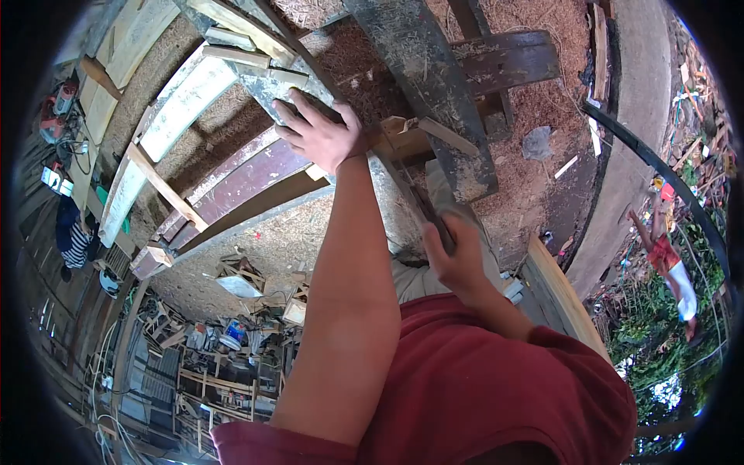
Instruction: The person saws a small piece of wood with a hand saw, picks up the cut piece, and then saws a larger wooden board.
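My left hand (322,132) lies palm down with spread fingers on a paint-flecked board (267,89). Below it runs a worn purple-brown plank (256,174). My right hand (457,252), closer to my body, is closed round the near end of a long, narrow, dark tool (418,198) that looks like a handsaw. Its far end reaches toward a light wooden piece (407,142) just right of my left hand. My fingers hide much of its handle. A wide dark plank (426,77) with sawdust on it lies beyond.
Pale curved timber (182,105) and a crossing slat (167,186) are on the left. Shavings (535,108) cover the ground. A red power tool (58,108) sits far left, near a person in striped clothing (75,244). Another person (670,267) is outside at right, past a black hose-like strip (659,163).
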{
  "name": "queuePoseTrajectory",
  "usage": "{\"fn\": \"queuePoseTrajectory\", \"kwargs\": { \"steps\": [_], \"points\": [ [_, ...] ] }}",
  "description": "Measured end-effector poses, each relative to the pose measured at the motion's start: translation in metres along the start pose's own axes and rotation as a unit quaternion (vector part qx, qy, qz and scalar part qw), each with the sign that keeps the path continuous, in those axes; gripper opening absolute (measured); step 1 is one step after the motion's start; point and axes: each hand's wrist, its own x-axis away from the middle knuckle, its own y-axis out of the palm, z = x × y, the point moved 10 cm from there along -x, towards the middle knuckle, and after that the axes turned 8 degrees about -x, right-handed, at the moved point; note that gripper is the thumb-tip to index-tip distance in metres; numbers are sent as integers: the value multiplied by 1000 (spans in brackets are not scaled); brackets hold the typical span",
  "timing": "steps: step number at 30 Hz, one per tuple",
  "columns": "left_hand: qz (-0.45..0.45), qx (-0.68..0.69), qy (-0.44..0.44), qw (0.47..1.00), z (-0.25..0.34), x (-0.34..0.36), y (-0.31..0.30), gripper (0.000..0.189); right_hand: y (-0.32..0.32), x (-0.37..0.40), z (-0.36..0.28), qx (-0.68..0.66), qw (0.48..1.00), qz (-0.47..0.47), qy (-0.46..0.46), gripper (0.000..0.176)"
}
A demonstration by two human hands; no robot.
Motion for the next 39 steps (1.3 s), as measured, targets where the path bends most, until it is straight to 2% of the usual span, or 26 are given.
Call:
{"fn": "queuePoseTrajectory", "kwargs": {
  "steps": [1, 4, 6, 10, 16, 21, 26, 31, 35, 39],
  "points": [
    [2, 1, 0, 1000, 0, -2, 0, 83, -1, 6, 4, -7, 999, -18, 27, 30],
    [-2, 4, 2, 1000, 1, 2, 0, 83, 13, -29, 2, 18, 1000, 12, -20, 29],
    [1, 2, 1, 1000, 0, 1, -1, 84, 19, -29, 5, 40, 999, 0, -1, 30],
    [2, -8, 6, 1000, -1, 2, 1, 83, -6, 23, 5, 9, 1000, -15, -8, 31],
    [16, -5, 8, 1000, -1, 1, 0, 81, 21, -42, -1, -5, 1000, 11, -26, 31],
    [11, -10, 8, 1000, 0, 2, 2, 80, -5, 18, 6, -25, 1000, -7, -1, 33],
    [17, -8, 7, 1000, 0, 2, -1, 80, 26, -40, -1, -43, 998, -10, 47, 30],
    [24, -10, 13, 1000, -1, 2, 1, 79, -11, 21, 3, -25, 1000, -15, 6, 32],
    [21, -8, 8, 1000, 1, 4, -2, 79, 16, -34, -6, 14, 999, -4, -31, 29],
    [18, -7, 8, 1000, 2, 1, 1, 79, -5, 2, 0, 21, 1000, -8, 4, 32]
  ]
}}
